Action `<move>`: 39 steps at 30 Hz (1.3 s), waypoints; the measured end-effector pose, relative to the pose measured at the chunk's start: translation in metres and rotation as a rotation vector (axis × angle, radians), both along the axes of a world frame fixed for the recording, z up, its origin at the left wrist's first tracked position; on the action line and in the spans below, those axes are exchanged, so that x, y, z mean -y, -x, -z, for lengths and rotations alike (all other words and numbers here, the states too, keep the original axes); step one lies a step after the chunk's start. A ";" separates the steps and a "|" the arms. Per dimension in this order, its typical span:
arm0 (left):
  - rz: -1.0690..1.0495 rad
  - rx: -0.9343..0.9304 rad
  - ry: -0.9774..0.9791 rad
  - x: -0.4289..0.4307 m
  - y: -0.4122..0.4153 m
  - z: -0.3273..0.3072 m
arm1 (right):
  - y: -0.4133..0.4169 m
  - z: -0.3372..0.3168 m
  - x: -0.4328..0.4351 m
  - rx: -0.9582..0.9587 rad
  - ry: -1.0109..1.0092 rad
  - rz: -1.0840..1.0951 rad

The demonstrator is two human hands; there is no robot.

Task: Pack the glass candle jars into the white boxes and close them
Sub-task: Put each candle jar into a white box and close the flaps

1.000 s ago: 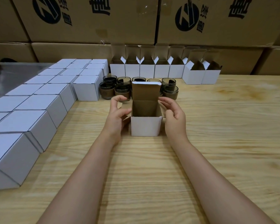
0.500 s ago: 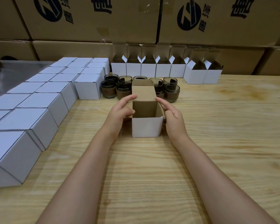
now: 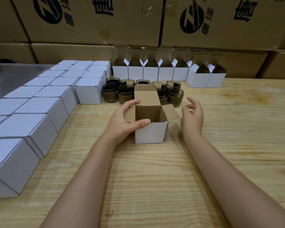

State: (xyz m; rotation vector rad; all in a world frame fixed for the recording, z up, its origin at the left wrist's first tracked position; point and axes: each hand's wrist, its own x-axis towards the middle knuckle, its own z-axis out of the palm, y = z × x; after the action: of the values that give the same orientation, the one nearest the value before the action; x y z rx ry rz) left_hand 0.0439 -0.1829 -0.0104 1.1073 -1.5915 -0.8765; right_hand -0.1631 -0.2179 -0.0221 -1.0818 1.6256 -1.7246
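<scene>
Printed brown cardboard cartons (image 3: pixel 92 20) wall off the pale wooden table (image 3: pixel 155 178). Closed white boxes (image 3: pixel 39 109) fill its left side. Behind stands a row of open white boxes (image 3: pixel 150 73), their contents hidden. The central open white box (image 3: pixel 150 134) shows only brown inner walls; its floor is out of sight. Smoked glass candle jars (image 3: pixel 110 94) cluster behind it, partly hidden. The left hand (image 3: pixel 122 122) grips its left corner, thumb on the front rim. The right hand (image 3: pixel 192 119) hovers beside the right flap, fingers loosely spread.
</scene>
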 end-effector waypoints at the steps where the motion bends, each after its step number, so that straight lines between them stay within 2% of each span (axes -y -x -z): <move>1: -0.003 0.002 0.003 0.001 0.000 0.000 | 0.005 -0.003 0.010 -0.106 -0.043 0.006; 6: -0.003 0.011 0.014 0.002 0.000 0.000 | 0.023 -0.020 0.051 -0.574 -0.333 -0.143; 9: 0.005 0.012 0.013 0.002 -0.001 0.001 | 0.028 -0.020 0.061 -0.685 -0.342 -0.161; 14: -0.001 0.019 0.029 0.003 0.000 0.001 | 0.024 -0.017 0.061 -0.688 -0.150 -0.112; 22: -0.002 0.025 0.029 0.003 0.000 0.001 | 0.016 -0.006 0.038 -0.523 -0.093 0.058; 26: 0.003 0.024 0.029 0.003 0.000 0.002 | 0.016 -0.012 0.021 -0.371 -0.064 0.037; 30: 0.009 0.031 0.030 0.004 -0.001 0.003 | 0.014 -0.045 0.005 -0.353 0.069 0.008; 33: 0.010 0.038 0.030 0.004 -0.001 0.002 | 0.007 -0.080 -0.010 -0.362 0.234 -0.079; 35: 0.007 0.042 0.029 0.004 -0.002 0.001 | -0.002 -0.096 -0.022 -0.363 0.291 -0.242; 39: 0.020 0.031 0.019 0.004 -0.003 0.001 | -0.016 -0.101 -0.032 -0.350 0.202 -0.575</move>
State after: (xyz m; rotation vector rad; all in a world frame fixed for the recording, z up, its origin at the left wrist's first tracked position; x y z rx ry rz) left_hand 0.0467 -0.1865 -0.0116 1.0982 -1.6355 -0.8592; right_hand -0.1474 -0.1859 0.0789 -1.8209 1.1608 -1.3785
